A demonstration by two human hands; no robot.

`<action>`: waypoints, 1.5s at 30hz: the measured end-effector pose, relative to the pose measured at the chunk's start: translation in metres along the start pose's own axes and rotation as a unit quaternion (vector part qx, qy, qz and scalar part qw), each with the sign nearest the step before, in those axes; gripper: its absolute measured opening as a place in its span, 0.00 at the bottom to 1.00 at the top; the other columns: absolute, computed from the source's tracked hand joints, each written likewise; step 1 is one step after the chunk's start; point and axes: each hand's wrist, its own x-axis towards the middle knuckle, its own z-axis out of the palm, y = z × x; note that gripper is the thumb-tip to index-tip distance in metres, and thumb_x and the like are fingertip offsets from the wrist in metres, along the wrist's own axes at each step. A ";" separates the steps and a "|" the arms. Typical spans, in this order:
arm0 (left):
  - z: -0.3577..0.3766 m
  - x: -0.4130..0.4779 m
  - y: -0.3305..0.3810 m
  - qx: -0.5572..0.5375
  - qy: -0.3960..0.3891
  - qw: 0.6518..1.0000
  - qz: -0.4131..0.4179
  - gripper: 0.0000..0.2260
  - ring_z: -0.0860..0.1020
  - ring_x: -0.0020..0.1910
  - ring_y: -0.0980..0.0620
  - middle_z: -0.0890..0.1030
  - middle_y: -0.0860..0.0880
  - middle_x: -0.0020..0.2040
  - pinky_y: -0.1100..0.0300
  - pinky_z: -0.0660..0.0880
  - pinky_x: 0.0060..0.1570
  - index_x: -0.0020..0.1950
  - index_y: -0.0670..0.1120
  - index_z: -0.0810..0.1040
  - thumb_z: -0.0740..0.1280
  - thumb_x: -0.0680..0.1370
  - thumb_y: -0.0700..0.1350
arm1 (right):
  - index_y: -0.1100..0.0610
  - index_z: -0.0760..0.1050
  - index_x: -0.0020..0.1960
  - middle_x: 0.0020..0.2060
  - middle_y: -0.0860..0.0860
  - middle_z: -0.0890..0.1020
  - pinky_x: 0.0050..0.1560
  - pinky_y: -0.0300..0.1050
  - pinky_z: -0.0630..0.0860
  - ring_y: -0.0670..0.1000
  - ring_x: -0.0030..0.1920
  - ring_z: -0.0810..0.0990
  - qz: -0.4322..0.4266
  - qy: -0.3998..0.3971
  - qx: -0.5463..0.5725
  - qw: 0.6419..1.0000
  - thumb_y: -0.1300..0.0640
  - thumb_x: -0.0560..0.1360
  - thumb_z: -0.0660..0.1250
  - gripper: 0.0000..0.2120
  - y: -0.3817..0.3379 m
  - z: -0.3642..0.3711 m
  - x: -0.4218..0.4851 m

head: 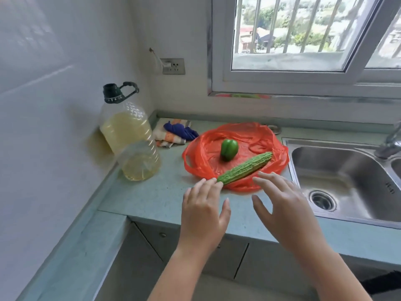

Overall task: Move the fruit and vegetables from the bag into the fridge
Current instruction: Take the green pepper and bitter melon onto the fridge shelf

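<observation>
An orange plastic bag (256,135) lies spread flat on the pale green counter. A green bell pepper (229,149) sits in its middle. A bumpy green bitter gourd (245,167) lies slantwise across the bag's front edge. My left hand (205,210) hovers open at the gourd's near end, with its fingertips touching or almost touching the tip. My right hand (282,207) is open just in front of the gourd's middle, fingers spread, holding nothing. No fridge is in view.
A large oil bottle (130,137) with a dark green cap stands in the left corner by the wall. Folded cloths (173,132) lie behind the bag. A steel sink (347,177) with a tap (390,140) lies to the right. A window is above.
</observation>
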 end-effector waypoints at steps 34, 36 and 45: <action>0.264 0.210 -0.102 -0.135 -0.239 0.940 -0.204 0.28 0.64 0.68 0.50 0.64 0.48 0.70 0.51 0.67 0.64 0.72 0.50 0.63 0.66 0.74 0.54 | 0.51 0.71 0.65 0.62 0.47 0.73 0.69 0.55 0.55 0.50 0.68 0.66 0.031 -0.320 -0.004 0.947 0.46 0.70 0.68 0.25 0.219 0.191 0.167; 0.271 0.212 -0.102 -0.140 -0.238 0.938 -0.209 0.30 0.64 0.68 0.49 0.64 0.48 0.70 0.52 0.67 0.64 0.73 0.50 0.61 0.67 0.74 0.54 | 0.51 0.69 0.67 0.64 0.47 0.71 0.70 0.51 0.54 0.49 0.69 0.63 0.033 -0.340 0.000 0.940 0.44 0.71 0.66 0.26 0.223 0.194 0.166; 0.289 0.226 -0.098 -0.144 -0.256 0.926 -0.237 0.36 0.62 0.69 0.49 0.60 0.48 0.72 0.54 0.65 0.64 0.74 0.48 0.53 0.69 0.73 0.52 | 0.48 0.65 0.69 0.67 0.46 0.66 0.71 0.52 0.48 0.48 0.72 0.56 0.019 -0.387 -0.023 0.922 0.42 0.71 0.65 0.29 0.228 0.198 0.168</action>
